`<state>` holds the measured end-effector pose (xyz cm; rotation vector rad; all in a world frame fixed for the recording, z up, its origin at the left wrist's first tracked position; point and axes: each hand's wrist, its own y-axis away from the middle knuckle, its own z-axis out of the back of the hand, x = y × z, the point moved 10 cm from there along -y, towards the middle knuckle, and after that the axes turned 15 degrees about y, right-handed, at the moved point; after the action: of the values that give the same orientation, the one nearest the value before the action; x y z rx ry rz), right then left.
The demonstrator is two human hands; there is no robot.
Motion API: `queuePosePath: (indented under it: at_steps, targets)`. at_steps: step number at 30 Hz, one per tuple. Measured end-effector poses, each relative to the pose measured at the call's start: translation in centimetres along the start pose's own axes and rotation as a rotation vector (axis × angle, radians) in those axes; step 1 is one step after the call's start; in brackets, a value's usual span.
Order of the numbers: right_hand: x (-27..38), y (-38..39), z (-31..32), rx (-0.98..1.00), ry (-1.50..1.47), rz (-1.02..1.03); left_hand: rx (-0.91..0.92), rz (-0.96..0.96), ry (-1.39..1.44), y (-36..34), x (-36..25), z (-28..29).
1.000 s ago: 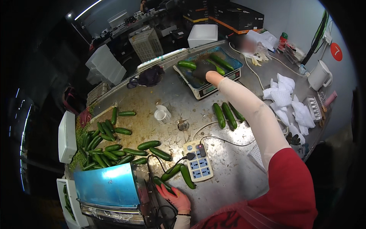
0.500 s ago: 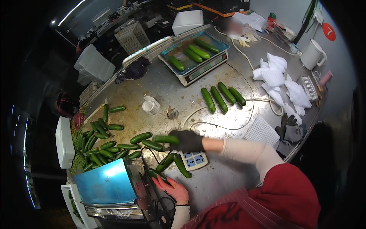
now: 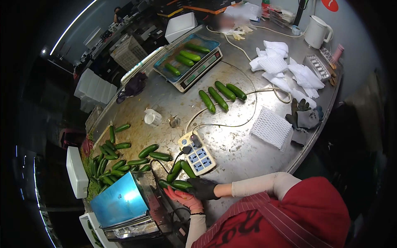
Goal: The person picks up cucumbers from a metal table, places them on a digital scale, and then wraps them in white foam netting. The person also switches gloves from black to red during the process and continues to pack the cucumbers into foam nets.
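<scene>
My left hand, in a pink glove, grips a cucumber at the front left, beside a machine with a shiny blue cover. My right hand, in a black glove, is closed on a second cucumber, touching or very near the first. Loose cucumbers lie heaped to the left, and two lie just beside a multi-socket power strip. Several cucumbers form a row at the centre right. A scale at the back bears several more cucumbers.
A white cup, cords, a foam net stack, grey gloves, crumpled white netting and a kettle share the metal table. Foam boxes stand along its left. A person is in the background.
My right hand has left the scale, come down past the power strip with a cucumber and joined my left hand. The view has shifted, bringing the table's right edge more into sight.
</scene>
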<state>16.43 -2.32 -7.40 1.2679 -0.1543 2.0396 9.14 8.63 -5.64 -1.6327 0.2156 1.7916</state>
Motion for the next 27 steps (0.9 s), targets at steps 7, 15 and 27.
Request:
queuePosePath:
  at_steps: [7,15,27]
  targets:
    - [0.7,0.9,-1.6,-0.02,-0.078,-0.003,-0.017,0.223,0.458,0.1,4.6,0.2]
    - [2.1,0.8,0.0,-0.195,-0.052,0.178,0.031,0.023,-0.025,-0.3,0.6,-0.5]
    - [0.2,4.5,-0.7,0.089,0.062,0.048,-0.041,0.12,-0.109,-0.7,-0.5,-1.6]
